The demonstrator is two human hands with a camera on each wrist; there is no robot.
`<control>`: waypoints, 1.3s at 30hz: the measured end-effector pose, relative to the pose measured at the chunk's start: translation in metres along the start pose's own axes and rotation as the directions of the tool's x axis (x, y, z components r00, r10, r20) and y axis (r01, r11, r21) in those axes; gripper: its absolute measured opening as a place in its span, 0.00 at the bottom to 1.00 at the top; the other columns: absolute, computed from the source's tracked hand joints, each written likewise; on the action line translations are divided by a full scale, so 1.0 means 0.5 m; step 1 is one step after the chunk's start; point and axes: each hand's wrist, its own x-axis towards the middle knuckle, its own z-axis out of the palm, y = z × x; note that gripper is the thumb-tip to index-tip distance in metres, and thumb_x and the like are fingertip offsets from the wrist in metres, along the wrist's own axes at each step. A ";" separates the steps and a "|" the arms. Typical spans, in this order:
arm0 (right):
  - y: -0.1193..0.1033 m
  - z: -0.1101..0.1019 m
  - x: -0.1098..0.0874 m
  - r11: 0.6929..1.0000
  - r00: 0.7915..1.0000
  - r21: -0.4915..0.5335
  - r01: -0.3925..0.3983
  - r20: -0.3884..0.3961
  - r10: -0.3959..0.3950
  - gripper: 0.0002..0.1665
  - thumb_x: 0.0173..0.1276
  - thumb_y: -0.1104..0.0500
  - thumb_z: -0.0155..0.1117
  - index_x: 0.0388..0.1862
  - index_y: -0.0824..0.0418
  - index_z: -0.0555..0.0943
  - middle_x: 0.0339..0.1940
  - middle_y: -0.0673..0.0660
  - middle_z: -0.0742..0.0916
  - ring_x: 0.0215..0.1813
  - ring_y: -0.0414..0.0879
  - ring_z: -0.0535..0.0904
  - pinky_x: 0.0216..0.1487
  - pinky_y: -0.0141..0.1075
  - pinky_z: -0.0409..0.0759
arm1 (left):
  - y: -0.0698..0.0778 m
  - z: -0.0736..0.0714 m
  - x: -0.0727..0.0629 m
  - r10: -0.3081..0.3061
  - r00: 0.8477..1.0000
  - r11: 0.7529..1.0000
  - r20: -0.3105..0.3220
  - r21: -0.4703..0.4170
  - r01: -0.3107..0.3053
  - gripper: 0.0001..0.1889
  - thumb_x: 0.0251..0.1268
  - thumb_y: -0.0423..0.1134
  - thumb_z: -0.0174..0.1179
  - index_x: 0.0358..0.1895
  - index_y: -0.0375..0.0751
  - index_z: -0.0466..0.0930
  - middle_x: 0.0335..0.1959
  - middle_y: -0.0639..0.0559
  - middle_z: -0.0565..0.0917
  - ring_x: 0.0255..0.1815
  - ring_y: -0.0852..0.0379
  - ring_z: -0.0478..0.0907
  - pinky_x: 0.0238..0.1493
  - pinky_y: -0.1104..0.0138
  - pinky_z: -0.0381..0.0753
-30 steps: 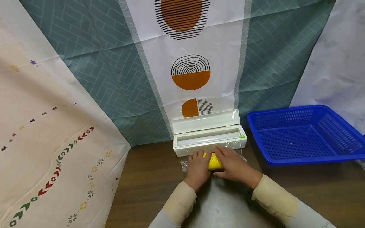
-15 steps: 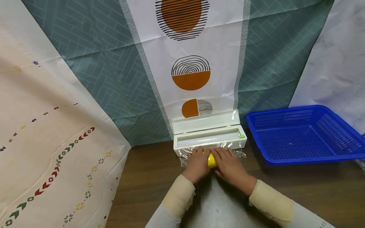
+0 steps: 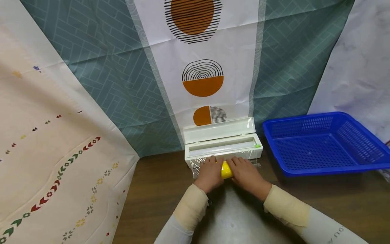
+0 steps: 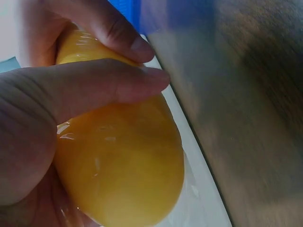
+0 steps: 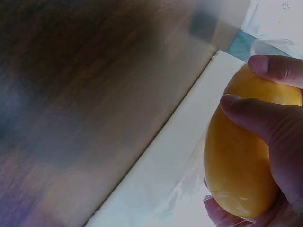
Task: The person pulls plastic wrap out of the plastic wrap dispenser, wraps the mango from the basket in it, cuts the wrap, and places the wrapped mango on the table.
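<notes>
Both hands grip one smooth yellow oval fruit [image 3: 226, 170], whose exact kind I cannot tell. Clear plastic film clings to its skin in the wrist views. My left hand [image 3: 210, 174] holds its left end, the thumb [image 4: 113, 87] lying across it. From the other side my right hand [image 3: 248, 174] holds the fruit, its thumb [image 5: 255, 116] pressed along the skin. Crinkled cling film [image 3: 197, 163] spreads from beneath the hands up against the front of a white dispenser box [image 3: 257, 154]. Inside the open box lies a white roll [image 3: 222, 149]. The fruit's underside is hidden.
A blue plastic basket [image 3: 323, 172] stands right of the box. Behind, the box's raised lid [image 3: 219, 130] leans toward a patterned cloth [image 3: 146, 128]. A pale shiny patch [image 3: 234, 217] lies between the forearms on the brown wooden table [image 3: 158, 196].
Both hands have shifted slightly toward the box with the fruit, and the right hand has drawn in closer around it. The film has risen from the table against the box front.
</notes>
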 end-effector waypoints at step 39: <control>0.026 -0.050 0.069 0.988 0.959 0.147 -0.053 0.284 0.009 0.30 0.53 0.53 0.80 0.48 0.65 0.76 0.34 0.59 0.81 0.34 0.51 0.79 0.37 0.46 0.81 | 0.019 0.037 -0.036 0.050 0.919 0.987 -0.391 0.160 0.014 0.44 0.39 0.45 0.78 0.68 0.51 0.72 0.56 0.46 0.76 0.58 0.47 0.74 0.58 0.49 0.74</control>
